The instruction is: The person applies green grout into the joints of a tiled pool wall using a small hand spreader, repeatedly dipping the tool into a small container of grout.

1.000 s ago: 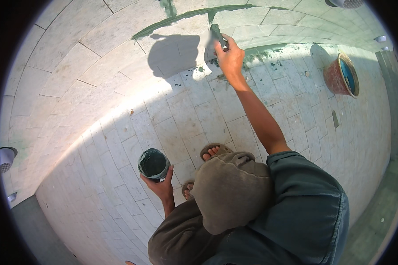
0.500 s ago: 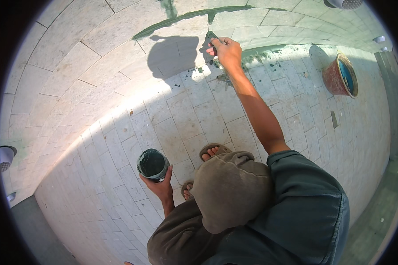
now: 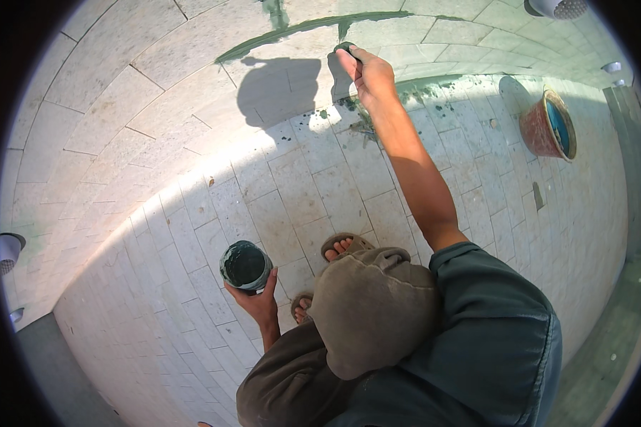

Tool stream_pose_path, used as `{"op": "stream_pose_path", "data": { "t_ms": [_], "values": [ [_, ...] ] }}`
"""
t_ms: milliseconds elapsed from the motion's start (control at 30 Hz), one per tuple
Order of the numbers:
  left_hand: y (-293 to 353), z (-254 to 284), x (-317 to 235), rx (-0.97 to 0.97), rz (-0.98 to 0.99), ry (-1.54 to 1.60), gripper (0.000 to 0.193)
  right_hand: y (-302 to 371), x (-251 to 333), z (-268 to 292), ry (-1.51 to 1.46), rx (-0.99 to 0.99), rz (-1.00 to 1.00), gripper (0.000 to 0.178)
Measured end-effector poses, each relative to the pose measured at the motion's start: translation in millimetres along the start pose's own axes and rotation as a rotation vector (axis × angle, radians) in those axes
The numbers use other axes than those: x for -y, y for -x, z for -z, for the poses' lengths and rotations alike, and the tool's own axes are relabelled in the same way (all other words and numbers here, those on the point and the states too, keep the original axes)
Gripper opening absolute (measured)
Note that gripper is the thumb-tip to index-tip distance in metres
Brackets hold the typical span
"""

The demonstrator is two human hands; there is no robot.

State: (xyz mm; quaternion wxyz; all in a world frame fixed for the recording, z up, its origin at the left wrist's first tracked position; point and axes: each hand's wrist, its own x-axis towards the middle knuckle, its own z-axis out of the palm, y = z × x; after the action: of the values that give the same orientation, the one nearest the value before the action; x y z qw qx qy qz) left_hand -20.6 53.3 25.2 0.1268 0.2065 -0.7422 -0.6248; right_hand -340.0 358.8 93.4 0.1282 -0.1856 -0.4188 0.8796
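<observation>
R hand fwd, nr wall

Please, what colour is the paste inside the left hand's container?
The paste is dark green, best seen in the head view.

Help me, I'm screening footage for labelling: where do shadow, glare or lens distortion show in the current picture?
Head view: a large dark shadow lies on the tiled wall, left of the right hand; head view: strong glare washes out detail near the wall's foot; head view: fisheye bending curves straight edges, and the frame's corners fall black.
</observation>
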Motion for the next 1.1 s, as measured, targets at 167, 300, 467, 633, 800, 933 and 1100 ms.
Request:
{"op": "stream_pose_path", "data": {
  "t_ms": [167,300,467,633,800,933,1100],
  "values": [
    [-0.1,0.4,2.4,-0.005,0.015,0.004,0.091,-1.6,4.9,1.6,-0.186,-0.015,-0.094,0.025],
    [-0.2,3.2,7.0,-0.01,0.014,-0.005,0.092,3.6,14.4,-8.1,-0.232,0.023,-0.049,0.022],
    [-0.6,0.8,4.8,-0.018,-0.003,-0.001,0.09,8.1,20.4,-11.0,-0.215,0.03,-0.03,0.021],
    [-0.9,2.9,4.2,-0.035,-0.014,-0.028,0.088,23.5,25.5,-10.7,-0.036,0.099,0.211,0.024],
    [-0.9,1.2,2.7,-0.022,-0.03,-0.029,0.088,21.7,19.7,-6.8,0.543,0.003,0.8,0.029],
    [-0.6,0.8,3.3,-0.017,-0.043,-0.026,0.087,9.9,-0.1,11.9,1.001,-0.126,1.178,0.034],
    [-0.6,0.2,1.5,-0.009,-0.039,-0.035,0.086,-10.3,-20.8,34.6,1.194,-0.099,1.448,0.044]
  ]
}}
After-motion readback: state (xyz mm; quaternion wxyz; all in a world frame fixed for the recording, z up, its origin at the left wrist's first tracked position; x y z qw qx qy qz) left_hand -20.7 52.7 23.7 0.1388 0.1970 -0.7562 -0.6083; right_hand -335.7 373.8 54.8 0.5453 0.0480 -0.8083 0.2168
